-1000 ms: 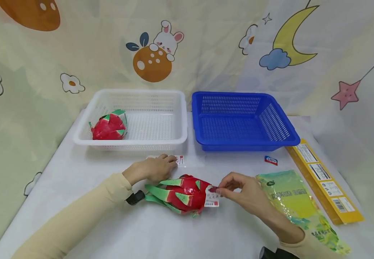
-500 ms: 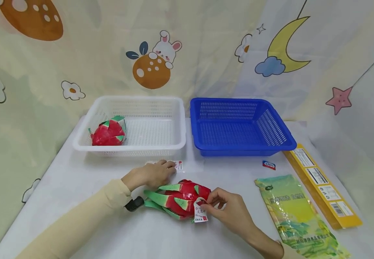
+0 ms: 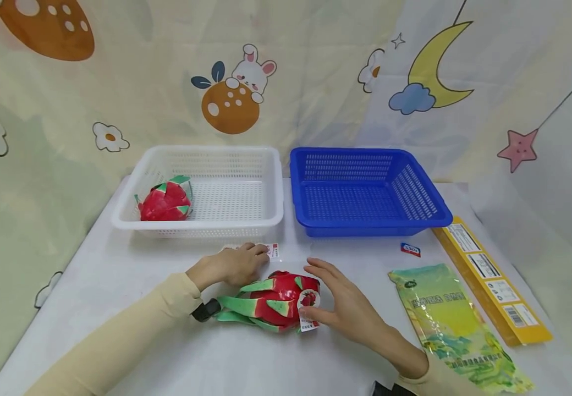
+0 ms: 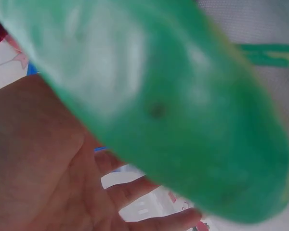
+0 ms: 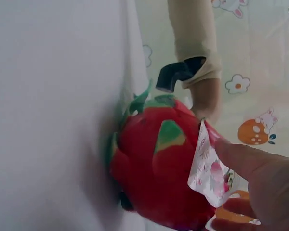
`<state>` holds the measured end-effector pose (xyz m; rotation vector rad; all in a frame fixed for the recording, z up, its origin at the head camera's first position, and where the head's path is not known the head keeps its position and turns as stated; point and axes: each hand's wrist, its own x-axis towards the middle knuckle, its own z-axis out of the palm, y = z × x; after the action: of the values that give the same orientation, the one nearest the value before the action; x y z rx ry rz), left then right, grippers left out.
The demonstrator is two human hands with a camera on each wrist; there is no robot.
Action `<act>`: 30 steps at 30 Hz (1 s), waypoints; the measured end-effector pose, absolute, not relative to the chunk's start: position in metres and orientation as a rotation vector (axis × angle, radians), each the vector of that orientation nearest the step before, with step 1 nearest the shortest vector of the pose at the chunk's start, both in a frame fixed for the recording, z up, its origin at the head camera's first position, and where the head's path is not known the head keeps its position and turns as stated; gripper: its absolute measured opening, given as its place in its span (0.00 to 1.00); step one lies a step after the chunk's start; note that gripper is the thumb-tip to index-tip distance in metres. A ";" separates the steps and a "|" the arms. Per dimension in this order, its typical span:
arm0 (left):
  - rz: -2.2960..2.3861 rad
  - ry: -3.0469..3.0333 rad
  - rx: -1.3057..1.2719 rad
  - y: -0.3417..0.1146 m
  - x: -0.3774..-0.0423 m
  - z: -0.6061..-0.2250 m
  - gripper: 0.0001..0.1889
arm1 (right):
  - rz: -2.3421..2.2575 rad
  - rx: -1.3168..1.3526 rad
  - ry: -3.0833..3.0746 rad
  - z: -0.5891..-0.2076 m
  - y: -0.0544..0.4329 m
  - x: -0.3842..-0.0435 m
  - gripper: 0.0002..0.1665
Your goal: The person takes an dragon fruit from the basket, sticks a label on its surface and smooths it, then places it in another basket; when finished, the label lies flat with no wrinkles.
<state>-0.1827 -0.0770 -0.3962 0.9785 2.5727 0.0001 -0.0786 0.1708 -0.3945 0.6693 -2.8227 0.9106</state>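
Note:
A red dragon fruit (image 3: 280, 294) with long green scales lies on the white table, its scales pointing left. My left hand (image 3: 236, 265) rests beyond its scales, fingertips on a clear strip with printed labels (image 3: 273, 251). A green scale (image 4: 183, 120) fills much of the left wrist view. At the fruit's right end my right hand (image 3: 352, 308) is spread, the thumb against a white label (image 3: 308, 311) bearing a fruit picture. The label stands partly off the red skin (image 5: 159, 159) in the right wrist view, with the thumb (image 5: 241, 156) at its edge.
A white basket (image 3: 197, 225) at the back left holds another dragon fruit (image 3: 164, 202). Beside it stands a blue basket (image 3: 372, 228). To the right lie a small blue-red sticker (image 3: 410, 249), a green-yellow packet (image 3: 456, 322) and a long yellow package (image 3: 494, 283).
My right hand brought the pinched label leftward onto the fruit's right end, then its fingers spread apart. The left hand has stayed in place.

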 end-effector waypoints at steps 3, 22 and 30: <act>0.018 2.586 0.981 -0.077 -0.183 -0.397 0.22 | 1.001 0.683 -2.891 -0.397 0.169 -0.081 0.41; 0.634 2.798 0.880 -0.078 -0.195 -0.403 0.16 | 1.049 0.644 -2.977 -0.397 0.166 -0.091 0.38; 0.689 2.573 0.838 -0.058 -0.129 -0.361 0.40 | 1.052 0.681 -2.953 -0.396 0.167 -0.094 0.35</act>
<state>-0.1289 -0.0578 -0.3611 0.8380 2.5726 0.6890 -0.0940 0.1675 -0.3956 0.6809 -2.9533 1.0520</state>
